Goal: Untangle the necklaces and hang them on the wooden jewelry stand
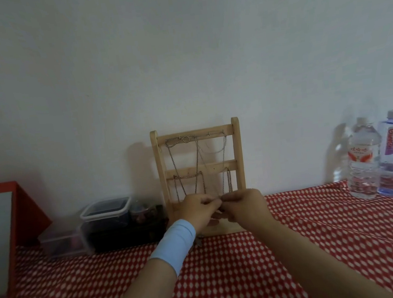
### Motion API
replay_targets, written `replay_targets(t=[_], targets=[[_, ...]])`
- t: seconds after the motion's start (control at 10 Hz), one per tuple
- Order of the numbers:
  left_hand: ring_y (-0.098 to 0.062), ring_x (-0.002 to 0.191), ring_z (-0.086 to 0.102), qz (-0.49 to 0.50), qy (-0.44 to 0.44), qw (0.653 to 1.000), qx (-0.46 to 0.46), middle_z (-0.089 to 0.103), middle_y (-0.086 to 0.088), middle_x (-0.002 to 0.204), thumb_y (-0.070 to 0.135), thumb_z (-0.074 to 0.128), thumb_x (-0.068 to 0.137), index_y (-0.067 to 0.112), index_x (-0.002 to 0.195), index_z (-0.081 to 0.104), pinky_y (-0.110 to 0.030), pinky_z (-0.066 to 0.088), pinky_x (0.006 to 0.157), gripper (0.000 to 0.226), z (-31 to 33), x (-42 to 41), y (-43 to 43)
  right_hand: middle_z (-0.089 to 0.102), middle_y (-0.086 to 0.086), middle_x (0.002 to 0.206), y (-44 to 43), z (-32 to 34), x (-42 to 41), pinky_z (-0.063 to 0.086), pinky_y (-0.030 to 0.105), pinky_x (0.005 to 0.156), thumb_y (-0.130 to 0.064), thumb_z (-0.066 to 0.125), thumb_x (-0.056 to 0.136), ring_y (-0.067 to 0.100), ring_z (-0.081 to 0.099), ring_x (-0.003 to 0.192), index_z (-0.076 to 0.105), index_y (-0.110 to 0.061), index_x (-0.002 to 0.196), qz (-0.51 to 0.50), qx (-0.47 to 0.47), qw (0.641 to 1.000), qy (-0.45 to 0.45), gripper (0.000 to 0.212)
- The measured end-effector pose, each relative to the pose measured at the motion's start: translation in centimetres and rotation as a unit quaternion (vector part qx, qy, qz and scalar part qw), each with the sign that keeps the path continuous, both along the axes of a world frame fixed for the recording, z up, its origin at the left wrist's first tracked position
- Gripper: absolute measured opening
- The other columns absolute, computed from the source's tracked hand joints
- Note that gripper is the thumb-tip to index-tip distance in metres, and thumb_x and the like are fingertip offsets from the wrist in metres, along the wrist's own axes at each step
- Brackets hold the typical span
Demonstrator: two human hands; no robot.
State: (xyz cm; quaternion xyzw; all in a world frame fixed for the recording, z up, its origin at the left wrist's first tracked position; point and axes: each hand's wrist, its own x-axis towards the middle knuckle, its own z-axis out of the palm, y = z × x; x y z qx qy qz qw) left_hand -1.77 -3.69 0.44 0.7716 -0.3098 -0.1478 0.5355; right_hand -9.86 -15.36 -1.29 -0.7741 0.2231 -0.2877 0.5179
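- Currently both forearms reach forward from the bottom of the view and meet in front of the wooden jewelry stand (238, 156), low down near its base.
- The left hand (197, 211) comes in from the lower left, its back facing up, with a pale blue wristband (174, 244) around the wrist.
- Its fingers are curled in and its fingertips are drawn together towards the right.
- The right hand (245, 207) comes in from the lower right, bare at the wrist, knuckles up, fingers curled, with its fingertips pointing left.
- The two sets of fingertips touch at the middle, just where the necklaces (174, 161) come down, and each hand pinches fine chain there; the exact strand is too thin to make out.
- The necklaces hang from hooks on the top and middle bars of the stand, some crossing one another, with one knotted loop at the top left.
- The stand is upright against the wall, at the back of the counter (299, 247), which has a red and white patterned cloth.
- Clear plastic boxes (105, 208) sit just left of the stand, and two water bottles (364, 161) stand well off to the right.
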Motion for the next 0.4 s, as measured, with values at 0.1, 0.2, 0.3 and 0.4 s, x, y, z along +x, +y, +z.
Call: replay_targets(t=[0.1,0.2,0.3,0.4], targets=[[-0.001,0.069,0.068,0.005,-0.036,0.999,0.022,0.074,0.001,0.086,0.016,0.059,0.095,0.01,0.099,0.074,-0.01,0.052,0.057,0.017,-1.04,-0.21,0.02,0.076,0.0,0.074,0.02,-1.02,0.2,0.06,0.025,0.057,-0.006,0.073,0.089,0.008,0.069,0.054,0.08,-0.013,0.103,0.007,-0.011,0.999,0.033,0.017],[0.003,0.068,0.06,-0.005,-0.063,0.996,0.057,0.066,0.014,0.079,0.022,0.056,0.097,0.013,0.097,0.074,-0.004,0.045,0.053,0.02,-1.38,-0.21,0.03,0.075,-0.001,0.075,0.02,-1.44,0.4,0.056,0.02,0.053,-0.008,0.074,0.089,0.006,0.068,0.052,0.08,-0.01,0.105,0.006,-0.026,0.998,0.058,0.017],[0.0,0.074,0.059,-0.023,-0.078,0.993,0.087,0.068,0.009,0.086,0.026,0.052,0.098,0.018,0.096,0.073,-0.011,0.046,0.063,0.023,-1.66,0.0,0.12,0.072,-0.003,0.075,0.12,-1.62,0.52,0.063,0.029,0.061,-0.008,0.073,0.09,0.014,0.073,0.063,0.079,-0.011,0.108,0.02,-0.02,0.997,0.069,0.018],[-0.002,0.079,0.059,-0.006,-0.096,0.987,0.13,0.069,0.007,0.097,0.037,0.049,0.097,0.024,0.102,0.071,-0.018,0.046,0.072,0.026,-1.59,0.2,0.65,0.075,0.002,0.082,0.02,-1.39,0.72,0.065,0.039,0.065,-0.014,0.074,0.091,0.021,0.076,0.069,0.078,-0.012,0.108,0.021,-0.027,0.993,0.109,0.018]])
